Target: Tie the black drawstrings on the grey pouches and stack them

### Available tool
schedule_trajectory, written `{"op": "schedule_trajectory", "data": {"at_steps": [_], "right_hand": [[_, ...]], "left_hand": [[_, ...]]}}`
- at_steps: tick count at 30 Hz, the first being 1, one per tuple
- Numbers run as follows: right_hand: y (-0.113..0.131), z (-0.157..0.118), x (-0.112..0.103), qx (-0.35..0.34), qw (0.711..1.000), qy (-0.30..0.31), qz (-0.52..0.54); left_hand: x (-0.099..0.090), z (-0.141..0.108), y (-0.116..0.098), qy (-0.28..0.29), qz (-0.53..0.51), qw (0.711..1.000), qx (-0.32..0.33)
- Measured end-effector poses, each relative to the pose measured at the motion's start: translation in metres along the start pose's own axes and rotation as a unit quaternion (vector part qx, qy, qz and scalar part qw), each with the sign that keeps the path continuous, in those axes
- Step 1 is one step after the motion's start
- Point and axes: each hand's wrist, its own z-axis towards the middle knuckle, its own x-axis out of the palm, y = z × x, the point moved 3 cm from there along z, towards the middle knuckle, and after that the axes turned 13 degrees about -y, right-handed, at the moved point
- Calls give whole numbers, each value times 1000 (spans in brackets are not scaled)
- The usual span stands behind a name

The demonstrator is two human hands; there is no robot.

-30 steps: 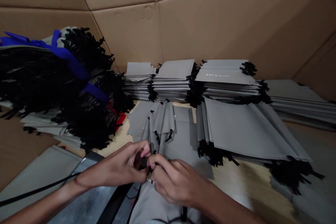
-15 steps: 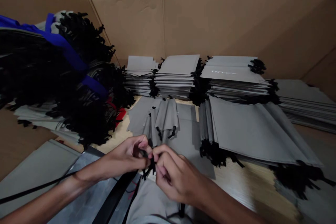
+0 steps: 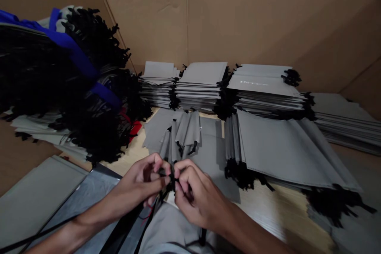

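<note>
On the top flat grey fabric pouch (image 3: 262, 74) of a back stack, we read white printed capitals (image 3: 253, 83), "INT" (the ending is too blurred).

At six o'clock, the left hand (image 3: 143, 180) and right hand (image 3: 198, 198) partly hid the black cord (image 3: 173, 183); the bottom edge cropped the grey cloth (image 3: 168, 226). At ten, the left edge cropped the blue strap (image 3: 74, 52); at two, the print (image 3: 253, 83) was blurred.

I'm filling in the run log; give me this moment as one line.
left hand: pinching black cord | right hand: pinching black cord | beyond hands: small gray pouches | at left: corded pile, blue strap
</note>
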Motion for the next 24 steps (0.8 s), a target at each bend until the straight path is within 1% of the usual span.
{"op": "schedule_trajectory", "data": {"at_steps": [3,5,8,12,16,20,24], "right_hand": [[3,1,0,-3,1000,6,-13],[5,2,-1,-11,1000,11,-23],[8,1,0,-43,998,13,-51],[11,-1,0,-84,990,19,-112],[16,-2,0,-113,981,37,-152],[17,-4,1,-138,973,38,-182],[16,-6,3,-146,971,44,-187]], "left_hand": [[-4,-11,-1,-43,35,997,62],[-5,-17,5,-69,40,994,71],[-1,-24,19,-79,13,996,38],[6,-26,32,-91,-64,994,-5],[10,-28,38,-94,-118,988,-40],[11,-33,44,-101,-174,975,-91],[14,-37,43,-119,-197,965,-125]]}}
